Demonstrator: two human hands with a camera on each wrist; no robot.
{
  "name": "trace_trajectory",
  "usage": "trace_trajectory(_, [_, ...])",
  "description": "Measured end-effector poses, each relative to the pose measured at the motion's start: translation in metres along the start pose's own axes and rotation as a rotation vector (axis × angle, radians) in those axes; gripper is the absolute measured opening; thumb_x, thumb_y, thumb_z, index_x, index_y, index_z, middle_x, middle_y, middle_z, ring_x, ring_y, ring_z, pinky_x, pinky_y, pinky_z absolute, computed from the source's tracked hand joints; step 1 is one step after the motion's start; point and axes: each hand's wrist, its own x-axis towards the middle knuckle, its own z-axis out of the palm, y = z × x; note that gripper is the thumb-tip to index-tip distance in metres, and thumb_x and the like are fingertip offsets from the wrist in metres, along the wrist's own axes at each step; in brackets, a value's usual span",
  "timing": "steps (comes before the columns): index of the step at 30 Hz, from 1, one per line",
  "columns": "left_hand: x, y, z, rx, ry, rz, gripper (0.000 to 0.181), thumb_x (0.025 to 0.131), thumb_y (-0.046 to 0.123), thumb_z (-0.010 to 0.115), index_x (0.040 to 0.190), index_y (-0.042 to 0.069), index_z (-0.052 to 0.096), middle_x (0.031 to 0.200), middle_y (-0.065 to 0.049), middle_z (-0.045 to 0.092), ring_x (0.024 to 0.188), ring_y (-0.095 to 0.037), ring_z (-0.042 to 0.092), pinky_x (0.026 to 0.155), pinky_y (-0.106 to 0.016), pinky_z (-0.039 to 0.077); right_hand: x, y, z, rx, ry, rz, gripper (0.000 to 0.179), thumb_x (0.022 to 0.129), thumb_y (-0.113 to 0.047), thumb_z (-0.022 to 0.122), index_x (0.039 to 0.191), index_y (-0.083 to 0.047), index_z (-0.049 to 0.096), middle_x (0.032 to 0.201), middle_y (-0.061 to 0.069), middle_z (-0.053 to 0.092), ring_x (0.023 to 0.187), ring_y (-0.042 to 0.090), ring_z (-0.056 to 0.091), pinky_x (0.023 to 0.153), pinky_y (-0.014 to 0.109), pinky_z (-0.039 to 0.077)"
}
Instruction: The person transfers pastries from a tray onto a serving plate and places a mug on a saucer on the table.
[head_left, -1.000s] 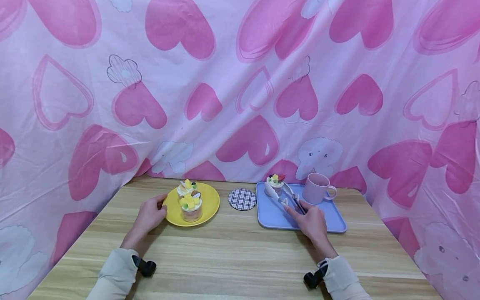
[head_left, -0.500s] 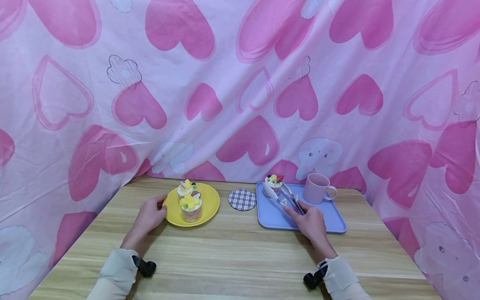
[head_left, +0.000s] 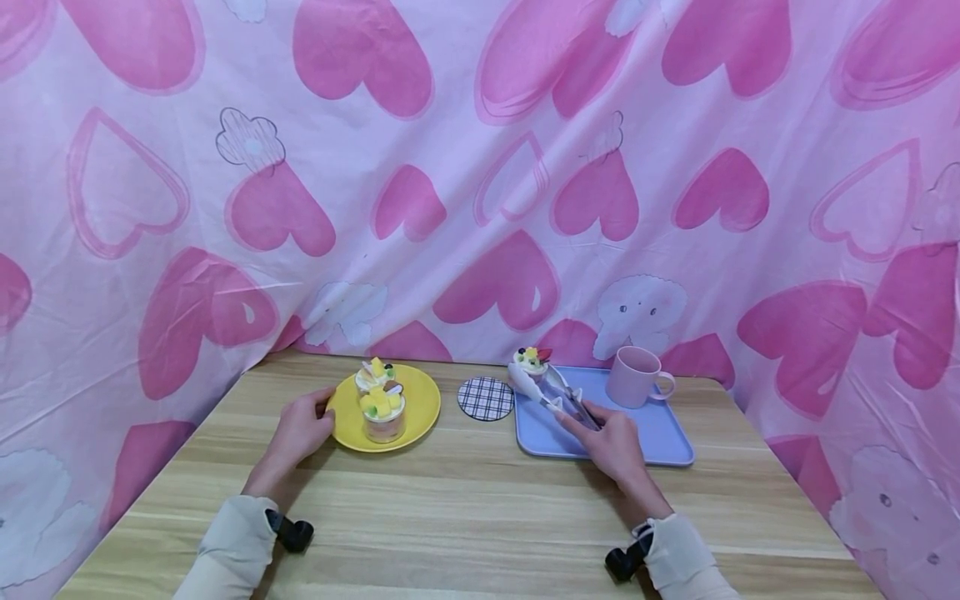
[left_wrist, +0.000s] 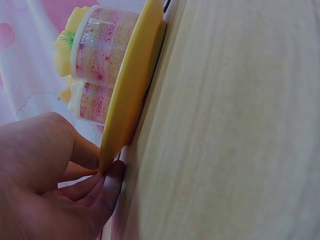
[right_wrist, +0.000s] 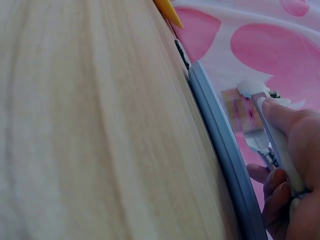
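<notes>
My left hand point(head_left: 302, 429) pinches the left rim of a yellow plate point(head_left: 423, 408); in the left wrist view the thumb lies above the rim point(left_wrist: 112, 150) and fingers below. Two clear cups of layered cake, a front one point(head_left: 385, 428) and a back one point(head_left: 371, 381), stand on the plate, topped with cream and yellow fruit. My right hand point(head_left: 618, 443) grips a pair of tongs point(head_left: 528, 387). Between the tong ends is a third cake cup point(head_left: 531, 361) with a red fruit slice. In the right wrist view this cup point(right_wrist: 241, 114) hangs above the tray.
A blue tray point(head_left: 645, 442) lies on the right of the wooden table point(head_left: 450, 508), with a pink mug point(head_left: 632, 380) at its back. A round checked coaster point(head_left: 486, 398) lies between plate and tray. Behind the table hangs a pink heart-patterned cloth point(head_left: 495, 283).
The right hand's tongs have carried the third cake cup left, from over the tray to its back left edge. The left hand and plate have stayed in place.
</notes>
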Motion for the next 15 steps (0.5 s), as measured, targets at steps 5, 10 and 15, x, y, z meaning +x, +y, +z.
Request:
trace_trajectory(5, [-0.0001,-0.0007,0.0000,0.003,0.014,0.023,0.054,0.096,0.008,0.050,0.147,-0.010,0.042,0.143,-0.030,0.054,0.127,-0.038,0.057,0.102,-0.051,0.053,-0.0024,-0.0041,0.0037,0.026,-0.015,-0.038,0.090,0.072,-0.073,0.073,0.140,-0.017,0.060,0.124,0.008,0.070,0.093,0.022,0.057,0.063,0.026,0.044])
trace_trajectory(10, [-0.0002,-0.0012,-0.0002,-0.001,0.015,0.025,0.054,0.096,0.007,0.050,0.147,-0.010,0.042,0.143,-0.030,0.054,0.128,-0.039,0.057,0.101,-0.051,0.053,-0.0037,-0.0069,0.0072,0.028,-0.025,-0.062,0.087,0.073,-0.073,0.072,0.140,-0.018,0.060,0.122,0.006,0.070,0.091,0.021,0.057,0.064,0.026,0.046])
trace_trajectory(15, [-0.0002,-0.0015,-0.0002,-0.001,0.022,0.032,0.054,0.096,0.008,0.050,0.147,-0.009,0.043,0.142,-0.029,0.055,0.127,-0.039,0.057,0.101,-0.050,0.053,-0.0054,-0.0105,0.0099,0.021,-0.038,-0.058,0.089,0.073,-0.074,0.071,0.141,-0.018,0.060,0.128,0.005,0.068,0.093,0.020,0.057,0.068,0.026,0.046])
